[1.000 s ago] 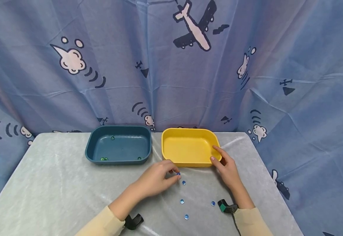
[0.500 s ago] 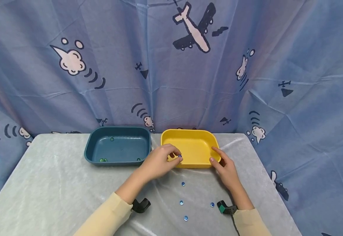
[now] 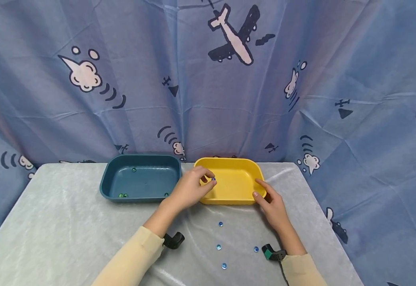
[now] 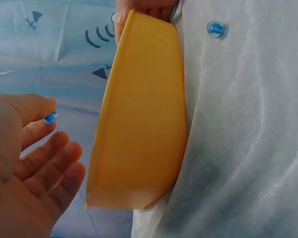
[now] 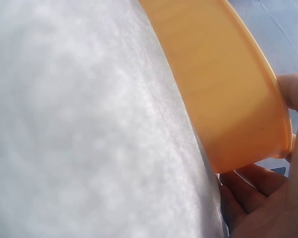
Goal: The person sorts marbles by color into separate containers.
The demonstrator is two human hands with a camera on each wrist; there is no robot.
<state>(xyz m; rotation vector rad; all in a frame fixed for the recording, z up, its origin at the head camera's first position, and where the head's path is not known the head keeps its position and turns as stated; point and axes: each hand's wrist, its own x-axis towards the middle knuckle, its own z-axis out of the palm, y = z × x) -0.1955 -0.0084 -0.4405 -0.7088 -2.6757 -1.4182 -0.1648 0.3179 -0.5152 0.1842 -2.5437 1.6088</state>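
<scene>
My left hand [image 3: 190, 187] pinches a blue marble [image 4: 51, 117] between thumb and forefinger, over the left part of the yellow bin [image 3: 234, 180]. Its other fingers are loosely bent in the left wrist view. At the bin's right end, my right hand [image 3: 273, 204] grips the rim, the thumb hooked over it and the other fingers along the outer wall in the right wrist view. Several more blue marbles lie on the table in front of the bin, one [image 3: 220, 224] nearest to it and another [image 3: 256, 249] close to the right wrist.
Left of the yellow bin stands a teal bin [image 3: 141, 200] with several green marbles [image 3: 134, 169] on its floor. A pale cloth [image 3: 68, 230] covers the table. Behind hangs a blue curtain [image 3: 129, 59] with printed planes. Each wrist wears a black camera [image 3: 174, 240].
From the table just in front of the yellow bin, my left hand has lifted the blue marble up and over the bin's left side. My right hand has stayed on the rim.
</scene>
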